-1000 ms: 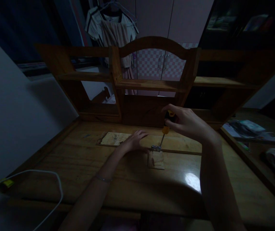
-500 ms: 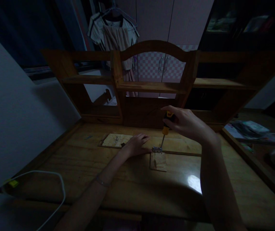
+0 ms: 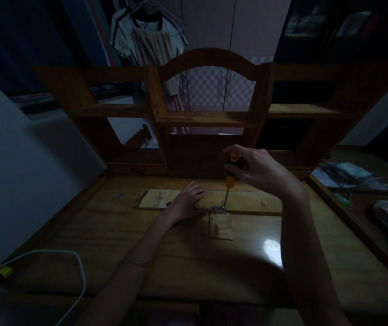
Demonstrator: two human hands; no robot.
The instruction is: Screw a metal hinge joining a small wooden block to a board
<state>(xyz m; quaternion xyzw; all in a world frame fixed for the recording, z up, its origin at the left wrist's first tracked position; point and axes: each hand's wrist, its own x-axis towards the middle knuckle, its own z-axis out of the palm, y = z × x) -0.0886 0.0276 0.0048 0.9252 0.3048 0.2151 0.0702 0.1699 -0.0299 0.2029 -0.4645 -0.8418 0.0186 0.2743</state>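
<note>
My right hand (image 3: 253, 168) is wrapped round the yellow and black handle of a screwdriver (image 3: 230, 181). The shaft slants down to a small metal hinge (image 3: 219, 209), its tip at the hinge's right end. That hinge lies where a long wooden strip (image 3: 248, 202) meets a small square wooden piece (image 3: 221, 226). My left hand (image 3: 190, 199) rests flat on the long strip, fingers stretched out, its thumb close to the hinge's left side. Whether a screw sits under the tip is too small to tell.
Everything lies on a wooden desk (image 3: 129, 244) with a shelf unit (image 3: 207, 118) along its back. Small metal bits (image 3: 118, 196) lie left of the strip. A white cable (image 3: 78, 262) loops at the front left. Plastic-wrapped items (image 3: 346, 174) lie beyond the right edge.
The whole view has shifted slightly. The screwdriver stays at the hinge in my right hand, and my left hand stays on the strip with its fingers a little shifted.
</note>
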